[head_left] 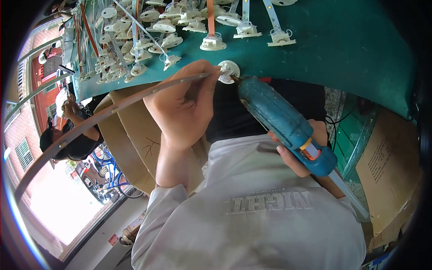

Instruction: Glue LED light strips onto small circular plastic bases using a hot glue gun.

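Both curled: left hand (pixel 184 102) pinching strip (pixel 114 109), right hand (pixel 294 162) gripping glue gun (pixel 278 113).

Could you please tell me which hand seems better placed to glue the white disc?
Probably the right hand: it holds the blue glue gun, whose tip is at the white disc. The left hand is occupied pinching the LED strip.

A small assembly workshop is suggested by the green surface (pixel 346 54), where white round bases (pixel 213 43) with upright LED strips (pixel 272 17) are crowded, and by the blue glue gun (pixel 274 108) held near its edge. Cardboard boxes (pixel 391 166) are kept close by, and a parked blue bicycle (pixel 116 181) is seen outside.
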`<control>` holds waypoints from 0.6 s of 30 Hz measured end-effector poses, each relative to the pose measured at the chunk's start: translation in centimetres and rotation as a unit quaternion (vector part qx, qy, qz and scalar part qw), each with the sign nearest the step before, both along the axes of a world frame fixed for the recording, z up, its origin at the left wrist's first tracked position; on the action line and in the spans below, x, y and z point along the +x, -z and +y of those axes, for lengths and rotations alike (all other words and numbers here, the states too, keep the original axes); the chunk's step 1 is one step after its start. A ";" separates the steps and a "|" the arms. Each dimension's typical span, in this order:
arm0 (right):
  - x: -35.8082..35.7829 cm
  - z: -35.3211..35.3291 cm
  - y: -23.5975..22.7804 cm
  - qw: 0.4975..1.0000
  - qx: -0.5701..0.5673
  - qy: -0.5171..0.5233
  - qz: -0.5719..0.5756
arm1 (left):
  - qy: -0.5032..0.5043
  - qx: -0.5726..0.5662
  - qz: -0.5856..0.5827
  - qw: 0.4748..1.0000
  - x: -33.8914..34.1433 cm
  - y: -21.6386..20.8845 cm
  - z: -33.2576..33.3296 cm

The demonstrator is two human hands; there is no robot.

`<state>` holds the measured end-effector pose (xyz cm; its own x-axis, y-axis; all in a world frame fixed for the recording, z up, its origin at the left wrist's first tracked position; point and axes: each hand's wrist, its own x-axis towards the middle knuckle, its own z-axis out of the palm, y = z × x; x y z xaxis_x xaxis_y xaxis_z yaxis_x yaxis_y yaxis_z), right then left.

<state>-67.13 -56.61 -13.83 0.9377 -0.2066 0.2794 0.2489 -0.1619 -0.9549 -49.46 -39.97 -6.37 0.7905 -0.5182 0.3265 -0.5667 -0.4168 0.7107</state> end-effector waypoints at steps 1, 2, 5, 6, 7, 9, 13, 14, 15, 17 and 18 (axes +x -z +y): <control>0.3 0.2 0.0 1.000 0.000 -0.001 0.000 | -0.001 0.000 0.000 1.000 0.1 -0.1 0.1; 0.5 0.4 -0.1 1.000 0.000 -0.005 0.004 | 0.009 0.021 0.008 1.000 0.2 -0.2 0.4; 0.7 0.7 -0.1 1.000 0.010 -0.016 0.013 | 0.016 0.033 0.005 0.999 0.3 -0.1 0.4; 0.7 0.8 0.0 0.999 0.023 -0.023 0.020 | 0.014 0.026 -0.003 1.000 0.2 0.0 0.4; 0.6 0.9 0.0 0.999 0.021 -0.024 0.020 | 0.013 0.024 -0.003 1.000 0.1 0.1 0.4; 0.7 1.0 0.0 0.999 0.014 -0.028 0.012 | 0.019 0.031 -0.016 0.999 0.1 0.1 0.5; 0.7 1.3 -0.3 1.000 -0.003 -0.022 0.005 | 0.013 0.025 -0.017 0.999 0.2 0.3 0.5; 0.8 1.3 -0.4 1.000 -0.008 -0.023 0.005 | 0.020 0.025 -0.016 0.999 0.1 0.1 0.5; 0.8 1.3 -0.4 1.000 -0.013 -0.024 0.005 | 0.028 0.026 -0.015 0.999 0.1 0.1 0.5; 0.9 1.4 -0.4 1.000 -0.022 -0.012 -0.012 | 0.025 0.030 -0.013 0.999 0.2 0.1 0.6; 1.0 1.4 -0.3 0.999 -0.029 0.001 -0.030 | 0.021 0.037 -0.011 0.999 0.2 0.1 0.6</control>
